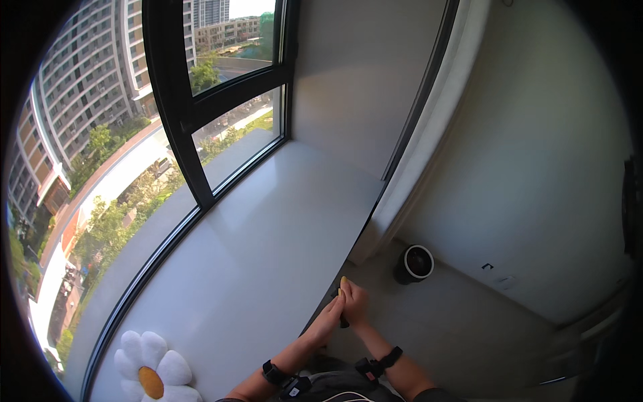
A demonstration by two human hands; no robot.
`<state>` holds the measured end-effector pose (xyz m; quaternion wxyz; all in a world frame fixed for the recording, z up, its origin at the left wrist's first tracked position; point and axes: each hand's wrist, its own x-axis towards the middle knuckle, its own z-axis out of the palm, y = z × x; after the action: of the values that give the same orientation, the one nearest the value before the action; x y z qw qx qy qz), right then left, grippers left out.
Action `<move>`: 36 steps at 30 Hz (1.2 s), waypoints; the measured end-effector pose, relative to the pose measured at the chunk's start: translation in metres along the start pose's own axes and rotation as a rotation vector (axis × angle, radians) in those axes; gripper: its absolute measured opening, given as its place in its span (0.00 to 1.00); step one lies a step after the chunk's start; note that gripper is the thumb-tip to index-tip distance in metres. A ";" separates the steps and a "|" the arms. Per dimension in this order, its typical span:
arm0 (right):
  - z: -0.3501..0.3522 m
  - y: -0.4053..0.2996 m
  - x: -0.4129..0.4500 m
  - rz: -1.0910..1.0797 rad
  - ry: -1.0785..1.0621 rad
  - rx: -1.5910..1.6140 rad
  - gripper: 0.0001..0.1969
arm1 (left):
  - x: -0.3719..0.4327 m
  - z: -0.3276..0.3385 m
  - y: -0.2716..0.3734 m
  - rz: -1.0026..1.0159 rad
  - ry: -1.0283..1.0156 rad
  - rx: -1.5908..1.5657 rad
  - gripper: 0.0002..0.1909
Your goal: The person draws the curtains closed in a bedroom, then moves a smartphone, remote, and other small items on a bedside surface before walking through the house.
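Note:
Close together near the edge of the white windowsill [261, 251], my left hand [329, 316] and my right hand [354, 300] meet around a small dark object [344, 321]. Only parts of it show, below and beside the fingers, so its kind cannot be told. The fingers of both hands are curled, and a yellow tip shows at the top of the right one. Black straps with small devices sit around both wrists. A white flower-shaped cushion [173, 369] with an orange-yellow centre lies on the sill at the lower left.
A dark bin with a white rim [418, 262] stands on the grey floor by the wall, ahead and right of my hands. The black-framed window [203, 193] borders the sill on the left, with buildings and trees outside. A white curtain or trim hangs beside the sill's far end.

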<state>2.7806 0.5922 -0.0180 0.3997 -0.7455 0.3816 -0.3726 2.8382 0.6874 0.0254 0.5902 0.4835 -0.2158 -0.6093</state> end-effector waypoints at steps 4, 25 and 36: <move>-0.021 0.026 0.004 0.268 -0.006 0.285 0.21 | 0.001 0.012 0.004 0.029 -0.204 0.232 0.29; -0.053 0.023 0.012 0.823 -0.150 1.009 0.21 | 0.039 0.031 -0.022 0.109 -0.163 0.031 0.31; -0.037 -0.035 0.002 0.258 -0.169 0.668 0.34 | 0.052 0.003 -0.014 0.379 -0.070 0.137 0.34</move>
<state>2.7595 0.5924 0.0283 0.6949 -0.5477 0.2955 -0.3603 2.8368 0.6416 -0.0023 0.6520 0.4520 -0.3643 -0.4877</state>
